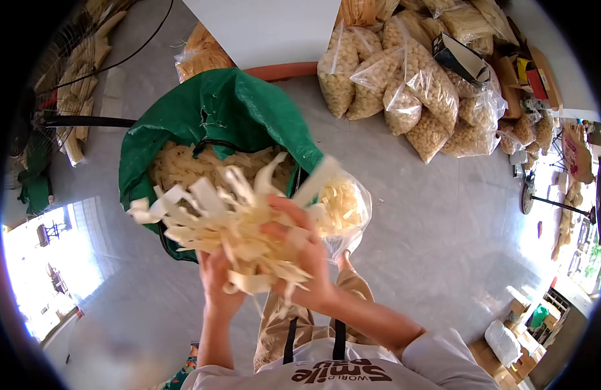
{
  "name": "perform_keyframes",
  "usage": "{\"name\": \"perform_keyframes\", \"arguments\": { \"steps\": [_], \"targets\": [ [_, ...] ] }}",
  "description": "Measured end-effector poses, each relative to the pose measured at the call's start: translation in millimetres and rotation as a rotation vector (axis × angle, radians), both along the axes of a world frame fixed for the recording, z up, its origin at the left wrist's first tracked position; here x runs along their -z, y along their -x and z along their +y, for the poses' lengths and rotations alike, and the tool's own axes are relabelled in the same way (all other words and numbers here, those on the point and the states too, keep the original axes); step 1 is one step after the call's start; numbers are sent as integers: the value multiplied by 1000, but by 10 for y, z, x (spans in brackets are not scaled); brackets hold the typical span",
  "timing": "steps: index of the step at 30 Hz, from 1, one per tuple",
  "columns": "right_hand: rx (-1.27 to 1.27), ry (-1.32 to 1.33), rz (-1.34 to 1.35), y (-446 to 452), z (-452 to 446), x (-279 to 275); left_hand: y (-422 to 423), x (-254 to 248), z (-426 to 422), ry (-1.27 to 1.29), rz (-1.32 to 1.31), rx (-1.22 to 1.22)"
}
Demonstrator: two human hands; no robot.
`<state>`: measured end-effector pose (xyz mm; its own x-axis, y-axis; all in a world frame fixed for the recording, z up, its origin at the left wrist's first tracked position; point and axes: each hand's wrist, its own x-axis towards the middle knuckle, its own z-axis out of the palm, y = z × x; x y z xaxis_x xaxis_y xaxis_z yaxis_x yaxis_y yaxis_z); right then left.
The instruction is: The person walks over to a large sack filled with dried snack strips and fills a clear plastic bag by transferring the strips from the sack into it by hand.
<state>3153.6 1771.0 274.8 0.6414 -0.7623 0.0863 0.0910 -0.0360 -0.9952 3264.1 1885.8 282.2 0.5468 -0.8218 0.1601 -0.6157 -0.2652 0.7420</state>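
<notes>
A loose bunch of pale cream, flat strips (pixel 232 224) is held up between both hands, in front of my body. My left hand (pixel 217 276) grips it from below on the left, its fingers partly hidden by the strips. On the right side, my right hand (pixel 307 257) has its fingers closed round the same bunch. Just beyond is a large green bag (pixel 248 104) with its mouth open and more cream strips (pixel 173 166) inside. Against that bag's right side, a clear plastic bag (pixel 362 224) holds yellowish strips.
Several clear bags of small, pale pieces (pixel 424 78) are piled at the back right, with a black box (pixel 460 58) on top. A white panel (pixel 268 32) stands behind the green bag. Bundles of dried stalks (pixel 76 107) lie on the left. Cardboard boxes (pixel 518 357) sit lower right.
</notes>
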Motion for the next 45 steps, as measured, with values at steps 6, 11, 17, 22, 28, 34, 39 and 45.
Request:
{"name": "perform_keyframes", "arguments": {
  "steps": [6,11,17,22,28,34,39,45],
  "targets": [
    [238,201,220,827,-132,155,586,55,-545,17,221,350],
    [554,-375,33,1222,-127,496,1000,560,-921,14,291,512],
    [459,-65,495,1612,-63,1382,1337,1475,-859,-69,418,510],
    [480,-255,626,1570,69,1865,1369,2138,-652,-171,612,454],
    [336,-146,638,1177,13,1968,1082,2533,-521,-139,553,375],
    [287,-227,469,1242,31,2533,1065,2523,-525,-229,459,339],
    [183,-434,397,1441,-69,2743,1217,2626,-514,-232,306,370],
    [162,-509,544,1593,-105,2801,1378,2655,-576,-363,343,366]
  ]
}}
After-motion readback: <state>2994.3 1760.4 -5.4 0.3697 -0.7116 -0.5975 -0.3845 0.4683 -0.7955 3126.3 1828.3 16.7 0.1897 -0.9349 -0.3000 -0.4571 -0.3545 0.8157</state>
